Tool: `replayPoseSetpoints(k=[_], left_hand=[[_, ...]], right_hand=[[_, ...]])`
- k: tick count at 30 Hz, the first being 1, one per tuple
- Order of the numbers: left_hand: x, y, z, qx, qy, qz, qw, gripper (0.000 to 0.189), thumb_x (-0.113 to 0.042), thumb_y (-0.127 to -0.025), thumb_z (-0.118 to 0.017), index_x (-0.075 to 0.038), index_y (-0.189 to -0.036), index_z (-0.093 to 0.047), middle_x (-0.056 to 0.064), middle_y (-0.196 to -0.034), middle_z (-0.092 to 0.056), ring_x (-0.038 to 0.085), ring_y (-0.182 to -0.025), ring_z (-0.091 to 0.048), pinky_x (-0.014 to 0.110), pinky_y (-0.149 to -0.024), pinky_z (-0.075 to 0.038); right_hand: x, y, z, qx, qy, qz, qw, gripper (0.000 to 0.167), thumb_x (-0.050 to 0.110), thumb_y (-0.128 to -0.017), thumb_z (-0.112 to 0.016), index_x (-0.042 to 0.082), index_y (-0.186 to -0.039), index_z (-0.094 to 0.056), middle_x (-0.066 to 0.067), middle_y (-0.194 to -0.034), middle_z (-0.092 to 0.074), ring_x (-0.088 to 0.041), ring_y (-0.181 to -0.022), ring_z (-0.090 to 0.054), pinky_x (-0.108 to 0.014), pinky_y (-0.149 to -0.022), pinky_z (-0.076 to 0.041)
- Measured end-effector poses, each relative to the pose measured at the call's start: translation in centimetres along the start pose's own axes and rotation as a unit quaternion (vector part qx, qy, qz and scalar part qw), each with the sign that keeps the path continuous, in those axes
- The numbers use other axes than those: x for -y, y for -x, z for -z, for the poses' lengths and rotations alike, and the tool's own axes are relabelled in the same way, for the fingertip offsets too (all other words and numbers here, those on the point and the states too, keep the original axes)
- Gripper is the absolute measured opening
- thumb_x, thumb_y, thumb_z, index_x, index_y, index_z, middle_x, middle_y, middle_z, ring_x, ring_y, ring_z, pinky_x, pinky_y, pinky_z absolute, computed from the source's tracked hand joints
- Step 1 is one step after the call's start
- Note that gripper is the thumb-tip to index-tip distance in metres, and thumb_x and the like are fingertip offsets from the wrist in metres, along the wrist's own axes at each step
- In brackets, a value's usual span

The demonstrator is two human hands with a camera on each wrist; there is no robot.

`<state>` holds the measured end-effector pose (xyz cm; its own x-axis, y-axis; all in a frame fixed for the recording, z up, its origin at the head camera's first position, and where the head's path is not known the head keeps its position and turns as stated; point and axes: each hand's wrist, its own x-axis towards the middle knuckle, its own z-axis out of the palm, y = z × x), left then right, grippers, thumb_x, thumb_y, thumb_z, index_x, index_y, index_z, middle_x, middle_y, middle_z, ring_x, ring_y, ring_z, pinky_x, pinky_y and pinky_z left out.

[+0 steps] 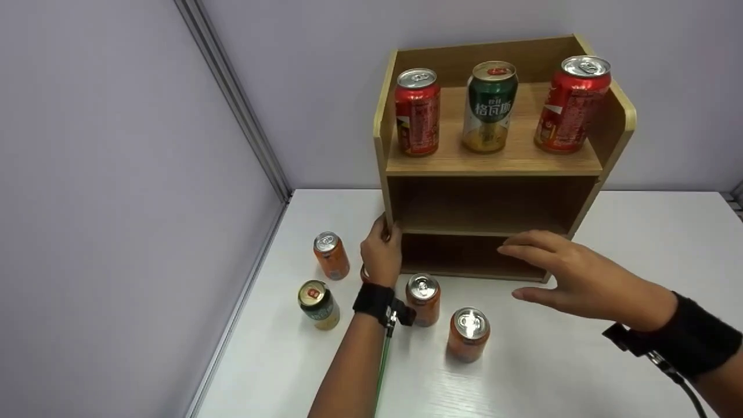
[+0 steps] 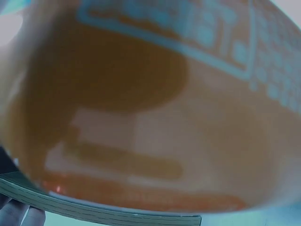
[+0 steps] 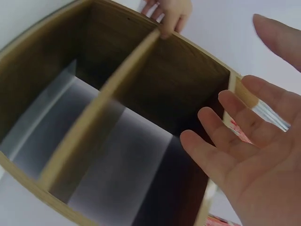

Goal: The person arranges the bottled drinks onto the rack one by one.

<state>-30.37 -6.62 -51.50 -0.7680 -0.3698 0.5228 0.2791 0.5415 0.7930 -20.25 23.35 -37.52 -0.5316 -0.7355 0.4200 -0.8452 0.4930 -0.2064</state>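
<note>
A small wooden shelf unit (image 1: 493,172) stands on the white table, its two lower compartments bare. My left hand (image 1: 383,252) grips the left side panel low down, thumb at the front edge; in the right wrist view the same hand (image 3: 171,12) appears at that panel. My right hand (image 1: 563,273) is held in front of the lower right compartment, fingers spread and holding nothing. Its open palm (image 3: 273,183) shows in the right wrist view. An orange can (image 2: 211,141) nearly fills the left wrist view, with my left fingertips (image 2: 33,217) at the lower corner.
On the top level stand a red can (image 1: 419,119), a green and gold can (image 1: 490,110) and another red can (image 1: 572,110). Orange cans (image 1: 424,305) (image 1: 465,342) (image 1: 332,261) and a green-gold can (image 1: 322,310) stand on the table around my left forearm. A wall rises at the left.
</note>
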Motion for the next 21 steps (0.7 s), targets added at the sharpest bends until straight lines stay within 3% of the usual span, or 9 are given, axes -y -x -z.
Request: replayPoseSetpoints(k=[7, 12, 16, 21], left_hand=[[0.1, -0.1, 0.2, 0.011, 0.036, 0.025, 0.999, 0.027, -0.023, -0.093, -0.068, -0.012, -0.118, -0.071, 0.003, -0.105, -0.072, 0.012, -0.093, -0.066, 0.031, -0.075, -0.053], [0.0, -0.2, 0.1, 0.024, 0.073, 0.043, 0.9962, 0.03, -0.026, -0.092, -0.069, -0.013, -0.118, -0.071, 0.004, -0.108, -0.071, 0.012, -0.099, -0.065, 0.03, -0.08, -0.052], [0.1, -0.2, 0.2, 0.023, 0.07, 0.047, 0.9962, 0.03, -0.028, -0.091, -0.07, -0.014, -0.118, -0.071, 0.003, -0.106, -0.071, 0.011, -0.097, -0.065, 0.03, -0.08, -0.052], [0.2, -0.3, 0.2, 0.027, 0.06, 0.047, 0.9967, 0.03, -0.028, -0.091, -0.07, -0.014, -0.118, -0.071, 0.003, -0.106, -0.071, 0.01, -0.097, -0.065, 0.029, -0.08, -0.052]], right_hand=[[0.2, 0.5, -2.1, 0.005, -0.016, 0.001, 0.9999, 0.067, 0.031, -0.076, -0.085, 0.016, -0.136, -0.057, 0.004, -0.131, -0.053, -0.015, -0.114, -0.054, -0.019, -0.091, -0.041], [0.2, 1.3, -3.9, 0.017, -0.008, -0.021, 0.9996, 0.069, 0.041, -0.076, -0.082, 0.017, -0.136, -0.057, 0.006, -0.13, -0.053, -0.014, -0.117, -0.052, -0.032, -0.089, -0.047], [0.2, 1.7, -5.7, 0.024, -0.012, -0.029, 0.9992, 0.071, 0.049, -0.076, -0.08, 0.014, -0.134, -0.058, 0.004, -0.13, -0.053, -0.016, -0.117, -0.053, -0.039, -0.089, -0.048], [0.5, 2.0, -7.4, 0.01, -0.026, -0.014, 0.9995, 0.075, 0.046, -0.072, -0.084, 0.012, -0.134, -0.058, 0.002, -0.13, -0.054, -0.018, -0.116, -0.054, -0.04, -0.089, -0.048]])
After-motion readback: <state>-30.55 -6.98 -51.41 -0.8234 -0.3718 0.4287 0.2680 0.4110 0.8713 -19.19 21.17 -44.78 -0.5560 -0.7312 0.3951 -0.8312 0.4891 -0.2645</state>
